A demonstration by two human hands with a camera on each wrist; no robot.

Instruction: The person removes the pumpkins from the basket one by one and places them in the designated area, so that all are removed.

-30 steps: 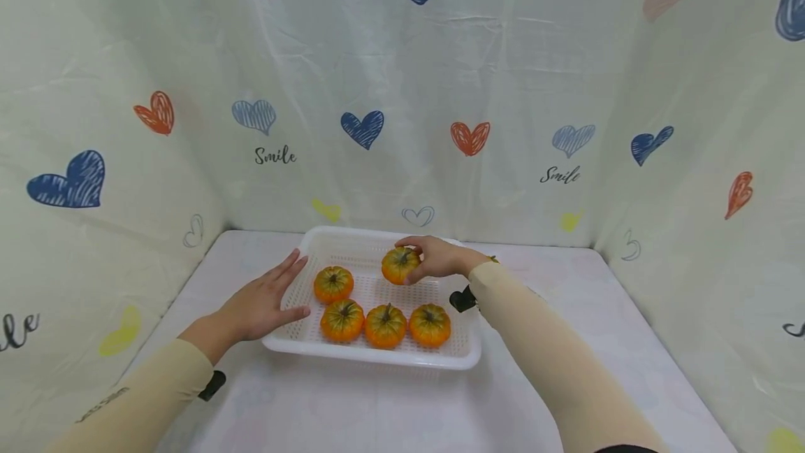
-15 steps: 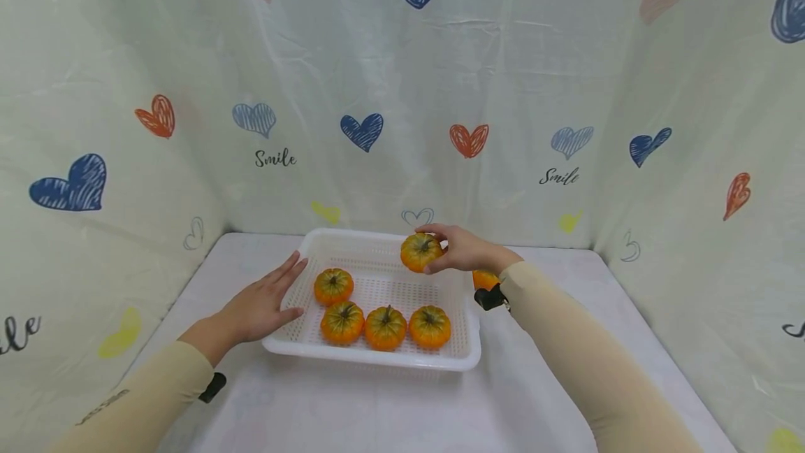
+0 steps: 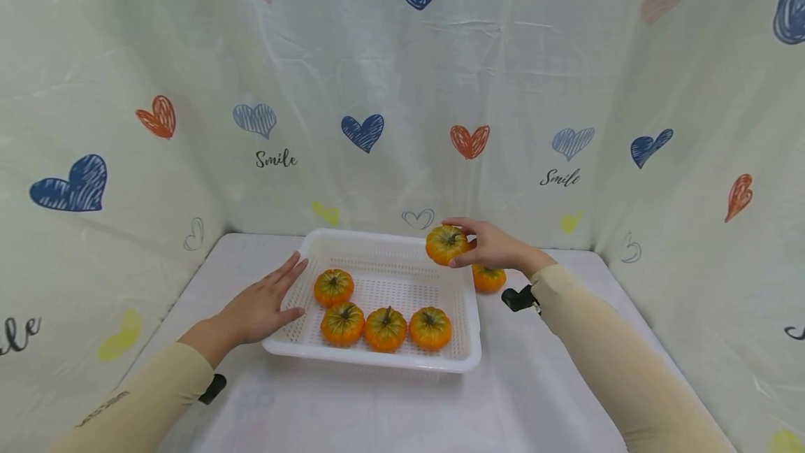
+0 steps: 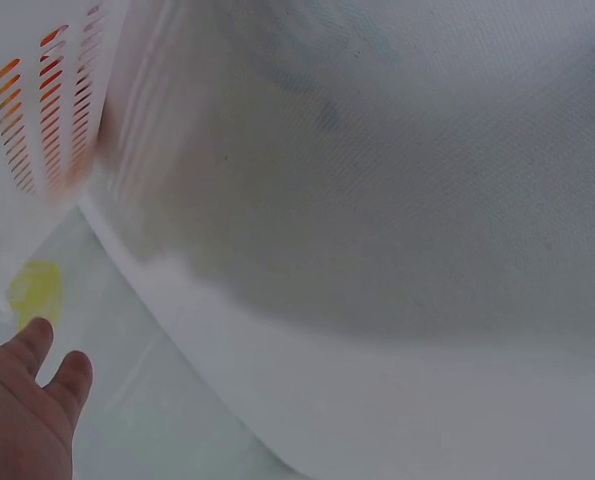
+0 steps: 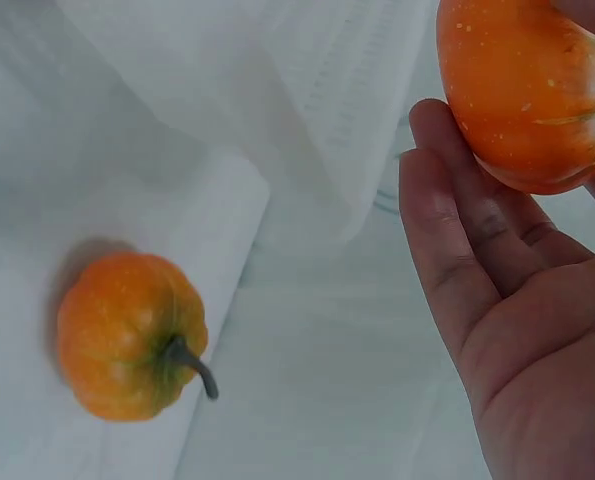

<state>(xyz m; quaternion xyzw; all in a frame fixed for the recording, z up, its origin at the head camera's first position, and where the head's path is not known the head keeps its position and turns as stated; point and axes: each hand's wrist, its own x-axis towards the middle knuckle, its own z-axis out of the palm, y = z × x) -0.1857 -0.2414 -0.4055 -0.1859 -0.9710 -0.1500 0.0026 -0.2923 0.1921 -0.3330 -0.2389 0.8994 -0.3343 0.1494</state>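
My right hand (image 3: pixel 493 246) grips a small orange pumpkin (image 3: pixel 446 245) and holds it over the back right corner of the white plastic basket (image 3: pixel 375 357). The right wrist view shows the held pumpkin (image 5: pixel 522 95) between thumb and curled fingers. At the basket's left rim rests my left hand (image 3: pixel 259 305), its fingers spread and straight. Inside the basket lie several more pumpkins: three in a front row, with one of them (image 3: pixel 386 328) in the middle, and another (image 3: pixel 333 286) behind at the left.
Another pumpkin (image 3: pixel 488 278) sits on the white table (image 3: pixel 302 404) just right of the basket; its dark stem shows in the right wrist view. A pale curtain (image 3: pixel 402 75) printed with hearts encloses the table at the back and sides.
My right hand has lifted the pumpkin from the back of the basket and carried it right and up. The pumpkin on the table has come into view. My left hand stays put.
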